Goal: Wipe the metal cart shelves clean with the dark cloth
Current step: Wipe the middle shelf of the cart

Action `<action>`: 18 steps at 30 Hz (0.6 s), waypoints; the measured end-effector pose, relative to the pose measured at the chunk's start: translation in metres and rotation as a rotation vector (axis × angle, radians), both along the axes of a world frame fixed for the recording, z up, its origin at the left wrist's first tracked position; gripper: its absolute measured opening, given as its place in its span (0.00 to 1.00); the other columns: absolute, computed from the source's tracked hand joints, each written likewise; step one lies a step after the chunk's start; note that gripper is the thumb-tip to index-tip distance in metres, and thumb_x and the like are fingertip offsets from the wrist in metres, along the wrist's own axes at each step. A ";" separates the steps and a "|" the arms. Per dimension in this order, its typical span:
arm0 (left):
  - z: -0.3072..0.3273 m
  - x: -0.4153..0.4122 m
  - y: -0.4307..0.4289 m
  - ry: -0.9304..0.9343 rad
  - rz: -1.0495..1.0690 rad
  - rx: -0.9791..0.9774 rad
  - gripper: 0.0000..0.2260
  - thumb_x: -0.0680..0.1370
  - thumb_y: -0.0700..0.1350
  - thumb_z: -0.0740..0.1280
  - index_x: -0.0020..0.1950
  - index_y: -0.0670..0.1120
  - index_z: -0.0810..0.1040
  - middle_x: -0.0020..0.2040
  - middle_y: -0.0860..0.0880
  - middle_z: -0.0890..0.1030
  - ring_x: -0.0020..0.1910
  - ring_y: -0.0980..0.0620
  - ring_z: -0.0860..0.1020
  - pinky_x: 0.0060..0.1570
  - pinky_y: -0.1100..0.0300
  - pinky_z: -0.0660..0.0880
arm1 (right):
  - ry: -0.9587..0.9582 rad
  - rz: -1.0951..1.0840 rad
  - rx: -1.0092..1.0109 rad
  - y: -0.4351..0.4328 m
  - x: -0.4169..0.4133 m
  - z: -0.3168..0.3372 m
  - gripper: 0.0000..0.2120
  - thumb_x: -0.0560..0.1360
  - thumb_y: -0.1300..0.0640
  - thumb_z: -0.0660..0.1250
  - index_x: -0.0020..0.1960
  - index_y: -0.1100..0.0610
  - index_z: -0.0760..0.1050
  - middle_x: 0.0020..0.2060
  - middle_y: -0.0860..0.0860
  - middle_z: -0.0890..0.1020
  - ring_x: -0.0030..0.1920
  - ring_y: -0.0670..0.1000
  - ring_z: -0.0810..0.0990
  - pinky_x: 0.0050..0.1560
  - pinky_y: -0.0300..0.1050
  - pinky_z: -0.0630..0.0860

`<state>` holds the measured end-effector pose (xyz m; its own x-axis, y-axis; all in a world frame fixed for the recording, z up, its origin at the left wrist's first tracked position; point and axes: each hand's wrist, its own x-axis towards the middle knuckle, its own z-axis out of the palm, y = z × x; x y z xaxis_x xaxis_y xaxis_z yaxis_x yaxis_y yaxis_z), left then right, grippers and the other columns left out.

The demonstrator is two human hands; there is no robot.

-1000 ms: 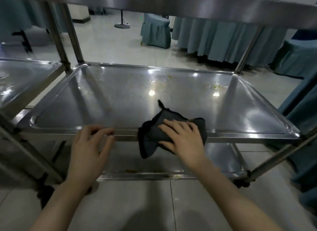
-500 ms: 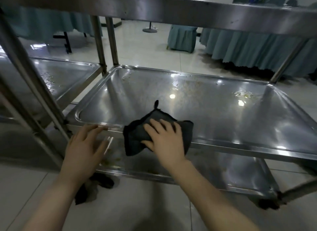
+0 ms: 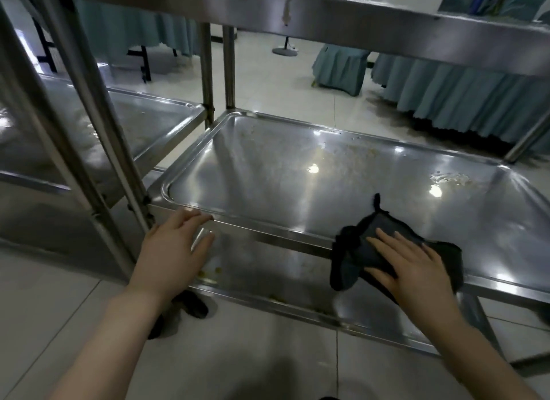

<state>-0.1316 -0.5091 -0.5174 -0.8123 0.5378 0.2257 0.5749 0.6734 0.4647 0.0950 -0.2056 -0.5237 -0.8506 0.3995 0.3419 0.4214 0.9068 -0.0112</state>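
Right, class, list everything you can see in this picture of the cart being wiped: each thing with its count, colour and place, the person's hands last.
Stainless steel cart: one, silver, three shelves, centre.
Dark grey cloth: one, draped over the front rim of the middle shelf, right.
Food crumbs: scattered, yellowish, middle shelf's far side.
Second steel cart: one, silver, left.
Caster wheel: one, black, under the near left corner.
Skirted tables: at least two, teal, background.
Covered chair: one, teal, background centre.
Left hand: one, resting on the front rim, left.
Right hand: one, flat on the cloth.
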 end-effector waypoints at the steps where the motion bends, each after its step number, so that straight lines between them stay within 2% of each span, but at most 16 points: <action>1: 0.000 0.001 0.000 -0.009 -0.002 0.021 0.21 0.76 0.53 0.59 0.66 0.48 0.77 0.67 0.48 0.75 0.68 0.46 0.72 0.66 0.49 0.68 | 0.002 0.028 -0.007 -0.011 -0.014 0.000 0.24 0.66 0.52 0.80 0.61 0.56 0.81 0.62 0.55 0.80 0.62 0.62 0.79 0.60 0.68 0.72; 3: -0.002 0.000 -0.002 -0.018 -0.003 0.058 0.17 0.78 0.45 0.65 0.67 0.46 0.77 0.67 0.47 0.74 0.67 0.45 0.72 0.66 0.50 0.69 | -0.014 0.097 -0.032 -0.045 -0.057 0.000 0.24 0.69 0.50 0.77 0.64 0.54 0.80 0.65 0.53 0.78 0.64 0.62 0.77 0.63 0.68 0.69; 5: -0.003 -0.002 0.000 -0.022 -0.007 0.080 0.19 0.77 0.39 0.67 0.67 0.46 0.76 0.67 0.47 0.74 0.66 0.45 0.73 0.64 0.53 0.69 | -0.095 0.175 -0.054 -0.085 -0.115 0.001 0.25 0.76 0.44 0.68 0.71 0.48 0.72 0.73 0.48 0.69 0.73 0.58 0.68 0.71 0.65 0.59; 7: -0.002 -0.005 0.001 -0.059 0.045 0.139 0.18 0.77 0.38 0.65 0.68 0.44 0.75 0.65 0.46 0.75 0.63 0.44 0.74 0.59 0.56 0.69 | -0.174 0.266 -0.069 -0.122 -0.171 0.001 0.26 0.79 0.41 0.61 0.75 0.45 0.63 0.77 0.46 0.61 0.76 0.55 0.59 0.73 0.63 0.52; 9: 0.002 -0.008 -0.007 -0.124 0.163 0.315 0.17 0.78 0.38 0.63 0.67 0.43 0.75 0.62 0.45 0.77 0.61 0.45 0.75 0.56 0.59 0.68 | -0.204 0.338 -0.100 -0.146 -0.208 0.003 0.27 0.79 0.41 0.60 0.76 0.46 0.61 0.78 0.47 0.59 0.77 0.56 0.57 0.73 0.65 0.51; 11: 0.005 -0.013 -0.019 -0.154 0.257 0.470 0.17 0.79 0.38 0.63 0.67 0.44 0.75 0.62 0.47 0.78 0.61 0.48 0.75 0.58 0.61 0.67 | -0.227 0.356 -0.066 -0.148 -0.215 0.005 0.27 0.80 0.41 0.58 0.76 0.45 0.60 0.78 0.47 0.58 0.77 0.55 0.57 0.74 0.63 0.51; 14: 0.005 -0.020 -0.029 -0.075 0.195 0.367 0.18 0.77 0.37 0.64 0.67 0.43 0.75 0.67 0.47 0.74 0.67 0.48 0.71 0.62 0.65 0.61 | -0.218 0.323 -0.012 -0.124 -0.175 0.002 0.27 0.79 0.41 0.59 0.76 0.45 0.62 0.77 0.46 0.61 0.76 0.52 0.60 0.74 0.60 0.55; 16: 0.004 -0.024 -0.030 -0.081 0.142 0.305 0.19 0.78 0.39 0.65 0.69 0.45 0.73 0.71 0.49 0.70 0.69 0.50 0.70 0.63 0.66 0.60 | -0.101 0.263 0.040 -0.101 -0.138 -0.001 0.24 0.77 0.43 0.66 0.71 0.50 0.73 0.71 0.49 0.71 0.71 0.54 0.71 0.69 0.62 0.66; 18: 0.001 -0.029 -0.033 -0.099 0.129 0.271 0.20 0.79 0.43 0.64 0.72 0.47 0.70 0.73 0.50 0.68 0.70 0.50 0.69 0.65 0.64 0.61 | 0.027 0.217 0.120 -0.079 -0.105 -0.005 0.22 0.77 0.42 0.62 0.64 0.53 0.79 0.66 0.51 0.77 0.64 0.57 0.78 0.62 0.63 0.74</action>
<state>-0.1604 -0.5423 -0.5162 -0.8951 0.3598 0.2634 0.4359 0.5817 0.6867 -0.0098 -0.2843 -0.5288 -0.9020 0.1638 0.3994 0.2177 0.9716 0.0930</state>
